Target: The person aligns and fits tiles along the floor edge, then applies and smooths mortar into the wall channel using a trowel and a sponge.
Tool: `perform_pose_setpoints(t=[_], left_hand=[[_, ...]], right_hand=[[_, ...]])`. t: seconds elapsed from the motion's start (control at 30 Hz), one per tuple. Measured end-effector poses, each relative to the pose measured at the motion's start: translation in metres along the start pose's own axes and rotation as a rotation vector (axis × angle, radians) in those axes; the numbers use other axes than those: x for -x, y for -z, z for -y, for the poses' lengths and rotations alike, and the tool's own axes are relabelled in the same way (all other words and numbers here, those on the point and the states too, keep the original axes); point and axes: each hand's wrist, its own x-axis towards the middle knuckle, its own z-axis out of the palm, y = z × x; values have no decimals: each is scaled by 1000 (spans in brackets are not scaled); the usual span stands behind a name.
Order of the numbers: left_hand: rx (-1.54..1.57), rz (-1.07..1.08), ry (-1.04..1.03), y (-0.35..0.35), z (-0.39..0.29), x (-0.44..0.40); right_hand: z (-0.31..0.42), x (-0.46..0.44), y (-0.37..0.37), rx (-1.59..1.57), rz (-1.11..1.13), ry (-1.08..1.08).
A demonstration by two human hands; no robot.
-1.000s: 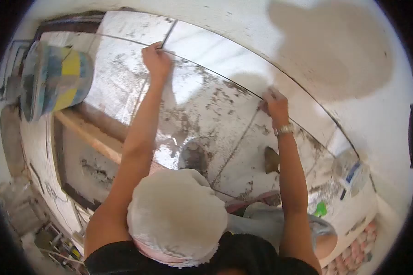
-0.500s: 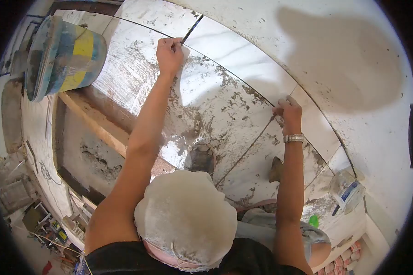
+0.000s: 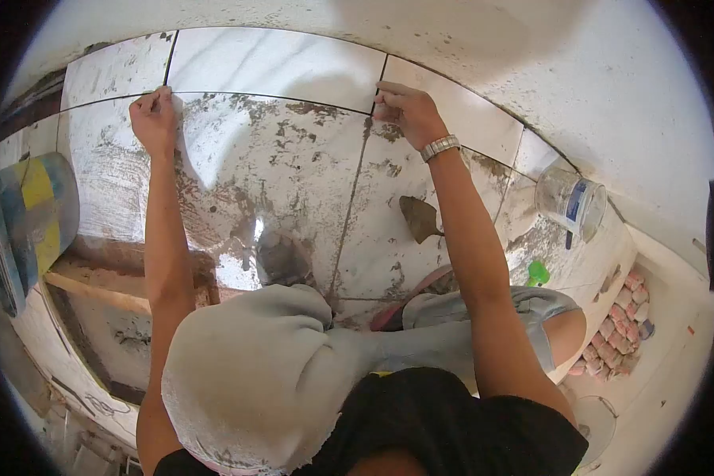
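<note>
A white marbled wall-edge tile (image 3: 278,63) lies along the foot of the wall, between two dark joints. My left hand (image 3: 152,120) is closed in a pinch at the lower end of the left joint. Whatever is between its fingertips is too small to make out. At the right joint, my right hand (image 3: 408,113) has its fingers bent together over the tile edges, a watch on the wrist. What they grip, if anything, is hidden. Below the right hand, a trowel (image 3: 419,219) rests on the mortar-smeared floor tiles (image 3: 285,159), its handle partly behind my forearm.
A blue and yellow bucket (image 3: 36,214) stands at the left beside a wooden board (image 3: 95,284) edging a recess. A clear plastic tub (image 3: 570,205) lies near the wall at right, with a green object (image 3: 538,274) below it. Red-and-white bundles (image 3: 615,329) are piled farther right.
The view has turned, so the tile row now runs nearly level. My right hand has moved up onto the right joint. My left hand stays at the left joint.
</note>
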Motion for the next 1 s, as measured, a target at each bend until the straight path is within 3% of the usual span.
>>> perform_pose_setpoints(t=[0.1, 0.43, 0.5, 0.57, 0.6, 0.63, 0.67, 0.7, 0.73, 0.9, 1.0], left_hand=[[-113, -12, 10, -2, 0, -1], [-28, -26, -28, -8, 4, -1], [172, -32, -7, -9, 3, 1], [92, -31, 24, -6, -5, 2], [-10, -66, -204, -8, 10, -1], [-88, -51, -146, -8, 13, -2], [90, -27, -51, -11, 18, -2], [22, -44, -146, -5, 8, -2], [38, -16, -56, -2, 0, -1], [63, -9, -82, -5, 18, -1], [239, -163, 52, 7, 14, -8]], right_hand=[[0, 3, -1, 9, -13, 9], [2, 8, -4, 6, -38, 5], [-3, 6, -3, 14, -39, 44], [-9, 2, 7, 108, -10, 16], [-8, -2, 6, 206, 10, -17], [-1, 1, -1, 151, -18, -32], [5, 7, -6, 97, -48, -51], [2, 5, -5, 59, -31, -32], [-1, 3, -2, 21, -20, -13], [-2, 3, -2, 73, 10, -18], [-2, 1, -3, 67, -8, -12]])
